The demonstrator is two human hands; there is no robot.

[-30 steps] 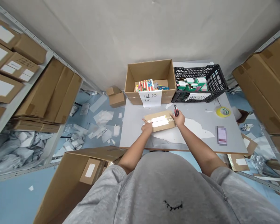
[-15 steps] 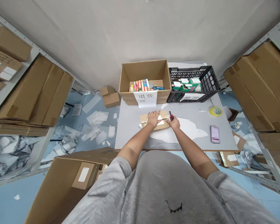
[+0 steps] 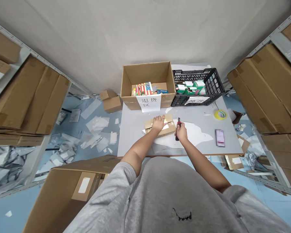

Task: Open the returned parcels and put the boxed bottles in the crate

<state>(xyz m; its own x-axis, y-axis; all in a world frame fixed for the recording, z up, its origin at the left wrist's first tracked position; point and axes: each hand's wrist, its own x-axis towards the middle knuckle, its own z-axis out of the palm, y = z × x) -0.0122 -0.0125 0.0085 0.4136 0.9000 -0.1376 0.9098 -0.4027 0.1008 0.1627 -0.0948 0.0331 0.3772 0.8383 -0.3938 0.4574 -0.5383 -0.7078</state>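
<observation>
A small brown cardboard box (image 3: 170,129) with shiny tape and a white label lies on the grey-white table (image 3: 132,142). My left hand (image 3: 158,123) rests flat on its top, fingers spread, and covers part of the label. Just off the box's right end, my right hand (image 3: 182,132) is closed around a red and black utility knife (image 3: 179,122). The knife's long side runs away from me. Whether its blade is out cannot be made out. White paper (image 3: 199,136) lies on the table under the box and around my right hand.
Behind stand an open carton (image 3: 128,103) holding books and a black crate (image 3: 219,87) holding green-white boxes. To the right lie a yellow tape roll (image 3: 220,114) and a phone (image 3: 220,138). A large open carton (image 3: 46,200) stands at my left; shelves of cartons flank both sides.
My right hand has pulled away from the box's right end, and the knife in it has swung into fuller view. My left hand stays on the box. The view has shifted slightly.
</observation>
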